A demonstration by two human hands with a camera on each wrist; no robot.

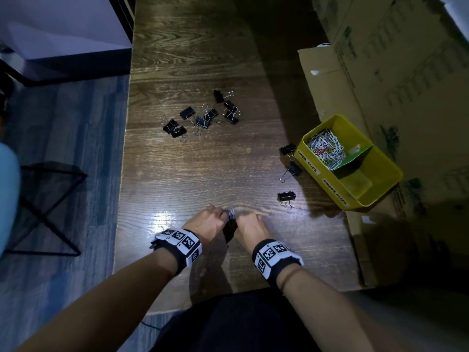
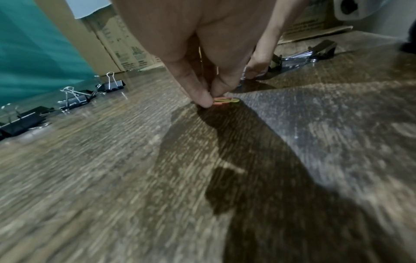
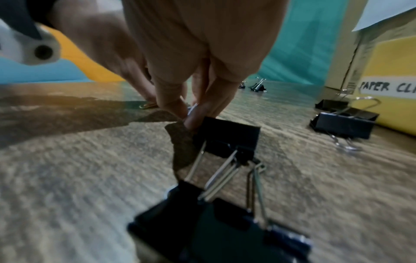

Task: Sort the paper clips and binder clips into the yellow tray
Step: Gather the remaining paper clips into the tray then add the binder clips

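Observation:
My left hand (image 1: 222, 216) (image 2: 212, 100) pinches small orange and green paper clips (image 2: 226, 101) against the wooden table near its front edge. My right hand (image 1: 240, 219) (image 3: 191, 116) works right beside it, fingertips pinching a silver paper clip (image 1: 231, 213). Two black binder clips (image 3: 229, 137) lie just under the right wrist. The yellow tray (image 1: 320, 172) (image 3: 394, 71) stands at the right; its far compartment holds a heap of paper clips (image 1: 326, 148). Three binder clips (image 1: 287, 196) lie beside the tray, and several more binder clips (image 1: 203, 116) are scattered mid-table.
Cardboard boxes (image 1: 380, 72) rise along the right side, and flat cardboard (image 1: 368, 250) lies under the tray. The table's left edge (image 1: 121, 199) drops to the floor, where a black metal stool frame (image 1: 45, 207) stands.

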